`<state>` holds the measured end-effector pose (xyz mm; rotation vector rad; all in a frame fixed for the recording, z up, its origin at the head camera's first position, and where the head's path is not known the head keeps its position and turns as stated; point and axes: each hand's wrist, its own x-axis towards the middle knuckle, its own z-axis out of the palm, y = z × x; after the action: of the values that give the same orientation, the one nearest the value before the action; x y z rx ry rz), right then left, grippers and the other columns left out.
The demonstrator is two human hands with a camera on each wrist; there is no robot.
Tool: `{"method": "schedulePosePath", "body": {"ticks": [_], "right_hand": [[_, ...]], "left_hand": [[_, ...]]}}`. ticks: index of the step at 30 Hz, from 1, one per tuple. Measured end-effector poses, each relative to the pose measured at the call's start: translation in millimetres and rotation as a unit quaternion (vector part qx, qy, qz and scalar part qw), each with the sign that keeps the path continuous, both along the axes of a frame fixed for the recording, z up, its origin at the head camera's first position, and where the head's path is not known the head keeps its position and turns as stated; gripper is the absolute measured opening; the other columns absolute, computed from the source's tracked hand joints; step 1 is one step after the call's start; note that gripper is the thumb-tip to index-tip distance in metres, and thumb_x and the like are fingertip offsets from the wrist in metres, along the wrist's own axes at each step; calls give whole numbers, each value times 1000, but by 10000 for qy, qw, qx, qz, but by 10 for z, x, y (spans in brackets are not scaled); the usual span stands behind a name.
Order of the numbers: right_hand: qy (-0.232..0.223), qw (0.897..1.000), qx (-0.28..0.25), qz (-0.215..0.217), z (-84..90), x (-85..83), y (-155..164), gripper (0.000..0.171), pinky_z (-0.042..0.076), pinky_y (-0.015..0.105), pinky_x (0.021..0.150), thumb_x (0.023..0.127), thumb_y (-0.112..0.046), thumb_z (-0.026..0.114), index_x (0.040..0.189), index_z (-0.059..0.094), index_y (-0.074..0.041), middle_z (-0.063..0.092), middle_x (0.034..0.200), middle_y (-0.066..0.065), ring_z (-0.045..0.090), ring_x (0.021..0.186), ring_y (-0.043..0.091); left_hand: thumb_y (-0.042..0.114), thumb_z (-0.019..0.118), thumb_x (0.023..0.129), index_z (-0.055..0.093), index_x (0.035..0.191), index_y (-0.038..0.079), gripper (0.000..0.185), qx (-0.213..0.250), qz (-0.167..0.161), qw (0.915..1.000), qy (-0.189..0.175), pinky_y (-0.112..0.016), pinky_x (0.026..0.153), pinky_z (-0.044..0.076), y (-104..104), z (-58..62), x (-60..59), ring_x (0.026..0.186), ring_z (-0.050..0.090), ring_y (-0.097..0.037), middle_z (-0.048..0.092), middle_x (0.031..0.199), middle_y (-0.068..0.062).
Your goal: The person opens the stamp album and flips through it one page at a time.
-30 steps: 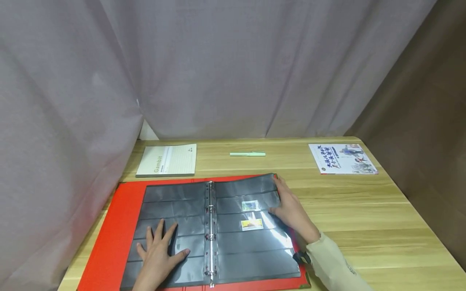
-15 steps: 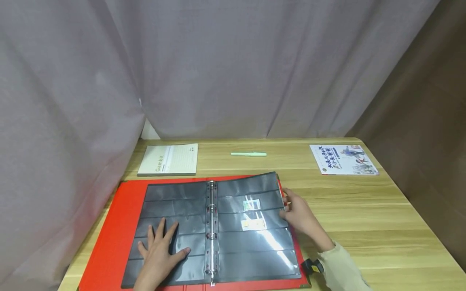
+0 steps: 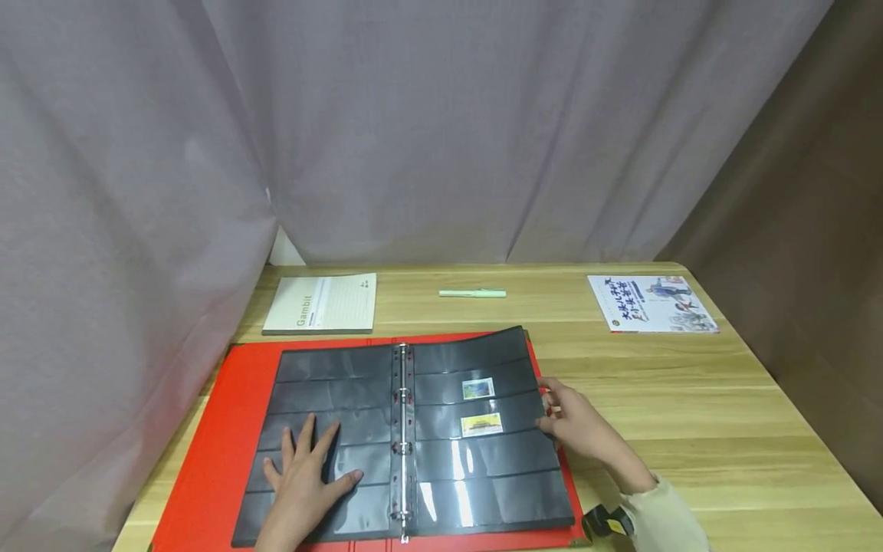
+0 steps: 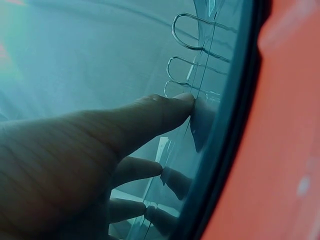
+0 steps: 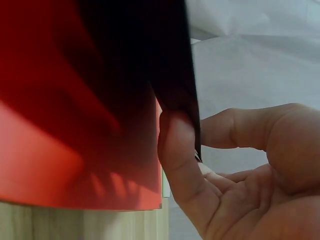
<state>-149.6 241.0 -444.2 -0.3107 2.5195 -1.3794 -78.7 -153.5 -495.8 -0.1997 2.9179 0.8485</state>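
- Lying open across the lower middle of the head view, the red binder (image 3: 221,429) rests flat on the wooden table (image 3: 690,414), its dark pocket pages (image 3: 483,460) spread either side of the metal rings (image 3: 402,429).
- The left hand (image 3: 303,479) presses flat on the left page, fingers straight and spread, gripping nothing; the left wrist view shows its fingertips (image 4: 185,102) touching the glossy plastic near the rings (image 4: 187,35).
- The right hand (image 3: 576,425) is at the outer edge of the right page, lower right of centre; the right wrist view shows thumb and fingers (image 5: 175,145) pinching the thin dark page edge (image 5: 192,120) above the red cover (image 5: 60,150).
- Two stamps (image 3: 479,406) sit in the pockets of the right page, one above the other.
- My judgement: the page is light, thin and floppy, and its shiny film looks slippery, so a pinch at the outer edge around mid-height suits it best; pulling hard could tear the punched holes at the rings, and tilting it steeply might let the stamps slide.
- Along the far edge of the table lie a pale notebook (image 3: 320,303) at left, a green pen (image 3: 472,293) in the middle and a picture book (image 3: 651,303) at right, all well apart from the binder's pages.
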Motion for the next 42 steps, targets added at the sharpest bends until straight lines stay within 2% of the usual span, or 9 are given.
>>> {"method": "schedulePosePath", "body": {"ticks": [5,10,12,17,25,33,42], "right_hand": [[-144,9991,-348,177,14,18,53,69,53,36,48,85,13,59,146,27,17,54,79,7,57,58,18],[-203,9971,-637,356,82,21,116,68,54,39,47,88,13,55,149,26,13,67,95,17,65,65,21],[-215,9961,-745,427,129,23,121,69,55,41,47,89,13,54,150,24,12,68,98,19,66,65,22],[-265,9943,-895,508,250,34,93,69,57,42,50,89,14,52,152,23,12,65,92,19,67,63,23],[-464,9890,-1300,532,422,62,62,69,59,43,57,91,15,50,152,18,12,65,97,22,71,70,28],[-58,9951,-772,612,602,44,8,67,56,37,52,91,12,53,151,23,13,65,92,17,69,66,22],[77,9967,-575,570,796,44,-72,66,55,34,54,90,11,50,151,26,11,62,88,13,66,81,24]], "left_hand": [[43,88,74,51,147,4,90,-19,-26,10000,39,-86,97,-2,14,-20,0,140,4,-67,22,158,-34],[44,88,75,51,147,3,91,59,-34,10000,53,-86,97,-3,28,-34,9,140,3,-67,22,158,-34],[44,88,75,51,147,3,91,89,-27,9999,43,-86,97,-4,26,-37,10,140,2,-67,21,159,-34],[44,88,75,51,147,3,91,87,-12,10000,18,-87,96,-4,20,-33,14,140,2,-68,21,158,-34],[44,87,75,51,147,4,90,49,8,10000,1,-87,97,-4,9,-24,13,141,1,-67,21,159,-34],[45,87,76,50,148,3,91,66,-6,10000,16,-86,97,-5,-9,-22,13,141,0,-66,20,159,-33],[44,86,76,50,148,3,90,68,-4,10000,25,-86,97,-5,-4,-13,2,142,0,-66,20,160,-33]]}}
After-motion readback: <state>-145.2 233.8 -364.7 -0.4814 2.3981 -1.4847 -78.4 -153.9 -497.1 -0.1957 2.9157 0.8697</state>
